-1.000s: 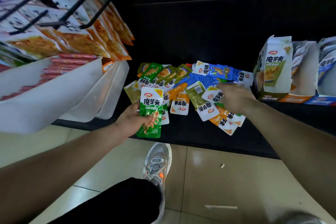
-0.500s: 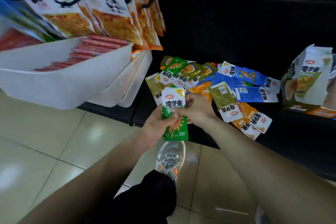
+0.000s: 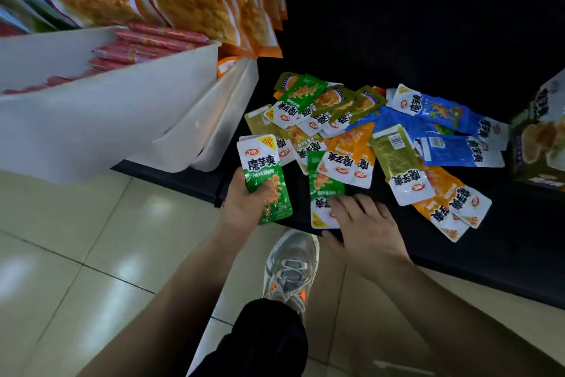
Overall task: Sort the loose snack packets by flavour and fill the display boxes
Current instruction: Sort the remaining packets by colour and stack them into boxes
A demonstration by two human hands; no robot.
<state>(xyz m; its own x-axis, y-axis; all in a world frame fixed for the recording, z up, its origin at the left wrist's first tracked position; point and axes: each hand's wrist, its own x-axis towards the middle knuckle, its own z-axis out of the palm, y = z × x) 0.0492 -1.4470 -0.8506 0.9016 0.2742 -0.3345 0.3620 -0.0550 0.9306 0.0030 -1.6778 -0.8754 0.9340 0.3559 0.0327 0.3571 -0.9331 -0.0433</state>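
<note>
- The left hand (image 3: 244, 205), just right of the white tub (image 3: 122, 107) and below its corner, has fingers and thumb curled round a small stack of green packets (image 3: 264, 171). It grips them by the lower half, printed face up. How many are in the stack I cannot tell.
- The right hand (image 3: 363, 223), further right of the tub, is flat with fingers straight and slightly spread. Its fingertips (image 3: 339, 208) rest on the white end of a lone green packet (image 3: 324, 184) lying near the front edge of the black shelf (image 3: 489, 254). Nothing is pinched yet.
- The loose pile (image 3: 382, 138) sits on the shelf right of the tub, with green, olive, orange and blue packets overlapping at all angles. A display box (image 3: 538, 138) stands farthest from the tub, partly cut off by the edge of the view.
- The packets look like thin sealed pouches, probably light, floppy and glossy enough to be slick.
- A packet lying flat gives little edge to grip from above. It would likely be easiest to drag it to the shelf's front edge, get the thumb beneath, and pinch the flat sealed end.
- The held stack could fan out or slide, so each new packet should go in squarely aligned.
- Judging by the pile, the sorting is at an early stage, with green being gathered first.
</note>
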